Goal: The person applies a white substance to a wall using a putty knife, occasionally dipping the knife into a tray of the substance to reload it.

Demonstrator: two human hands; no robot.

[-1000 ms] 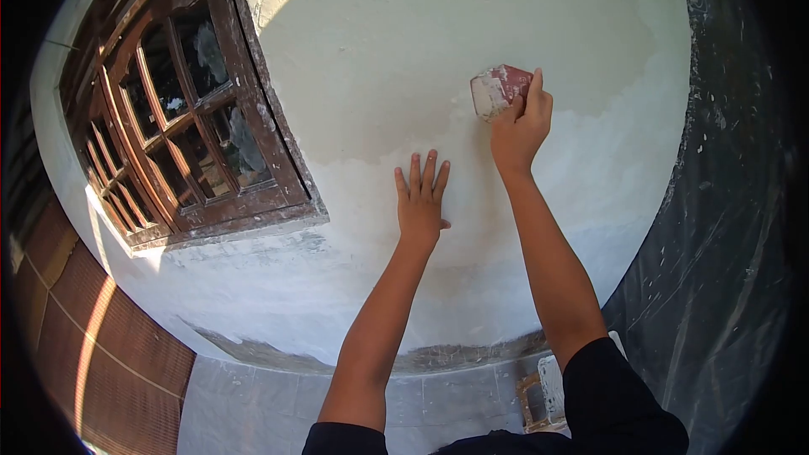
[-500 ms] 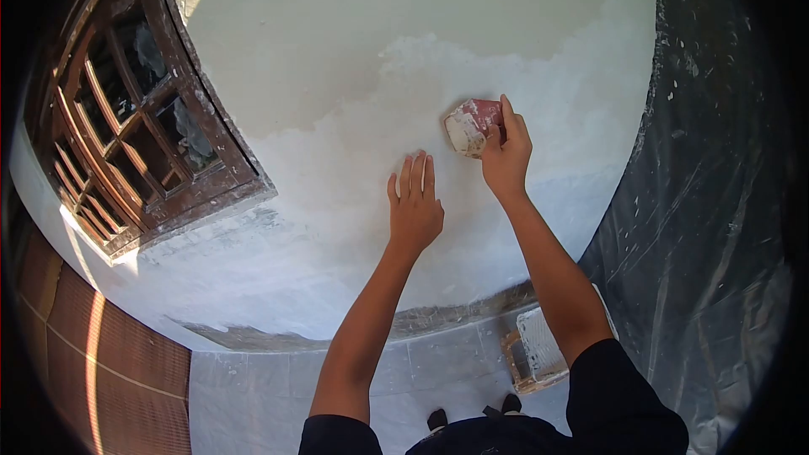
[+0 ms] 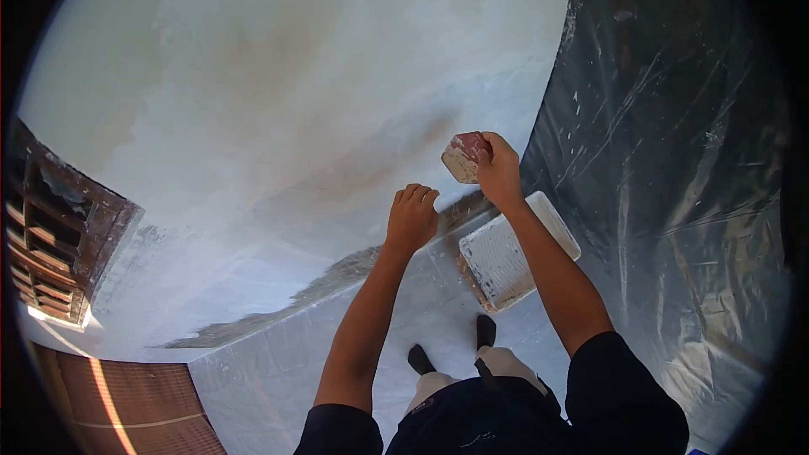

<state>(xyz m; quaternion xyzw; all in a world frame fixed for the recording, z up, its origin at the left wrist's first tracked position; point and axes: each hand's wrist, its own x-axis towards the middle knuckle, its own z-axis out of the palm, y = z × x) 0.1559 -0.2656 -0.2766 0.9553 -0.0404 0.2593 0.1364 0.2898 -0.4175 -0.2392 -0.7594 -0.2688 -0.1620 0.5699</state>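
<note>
My right hand [image 3: 500, 170] grips a red putty scraper [image 3: 463, 157], its lower part coated with pale putty. The scraper is held up in front of the wall's lower right part, flat side facing me. To the left of it, my left hand [image 3: 412, 217] is raised with its fingers curled in and nothing visible in them. Both hands overlap the wall [image 3: 253, 135], which carries patchy white and greenish-grey filler. Just below the right hand, partly behind my forearm, lies a ridged white tray [image 3: 497, 259] smeared with putty.
A dark, spattered plastic sheet [image 3: 649, 143] hangs or lies along the right. At far left is a brown wooden window frame [image 3: 101, 240]. Brown woven matting [image 3: 139, 404] is at lower left. My feet stand on the grey floor [image 3: 354, 345] beside the tray.
The view has turned right and down, bringing the tray fully into sight. My left hand's spread fingers have curled in; my right hand, still holding the scraper, has moved lower along the wall.
</note>
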